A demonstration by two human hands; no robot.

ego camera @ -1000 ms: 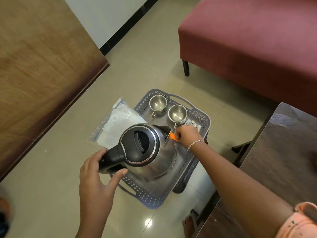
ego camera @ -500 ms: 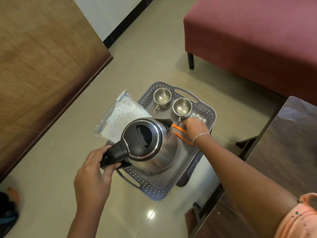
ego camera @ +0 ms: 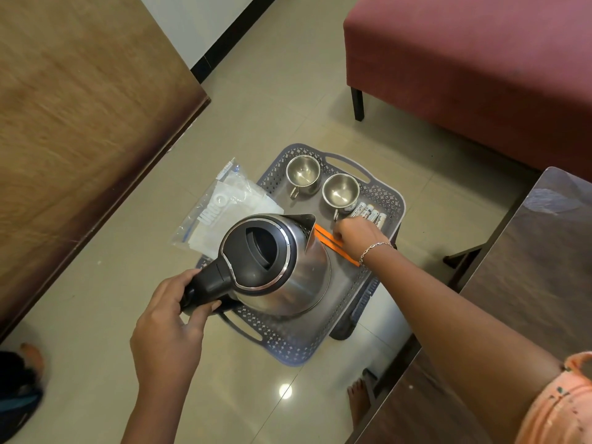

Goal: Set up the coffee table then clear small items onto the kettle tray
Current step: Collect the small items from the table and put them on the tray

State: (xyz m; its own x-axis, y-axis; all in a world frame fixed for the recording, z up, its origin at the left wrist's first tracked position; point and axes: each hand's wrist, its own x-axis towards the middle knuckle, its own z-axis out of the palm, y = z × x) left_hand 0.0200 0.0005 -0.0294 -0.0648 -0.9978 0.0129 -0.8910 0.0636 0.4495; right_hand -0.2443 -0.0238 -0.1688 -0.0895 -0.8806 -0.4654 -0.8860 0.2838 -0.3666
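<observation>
The left grip (ego camera: 166,334) was curled round the handle of the kettle (ego camera: 278,267), which was over the near half of the grey tray (ego camera: 288,346). The right grip (ego camera: 355,235) lay curled on two orange sticks (ego camera: 330,234) beside it; whether it pinched them was unclear.

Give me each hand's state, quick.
Left hand: grips the kettle by its handle.
Right hand: fingers curled over the orange strips on the tray; grip cannot be told.
</observation>
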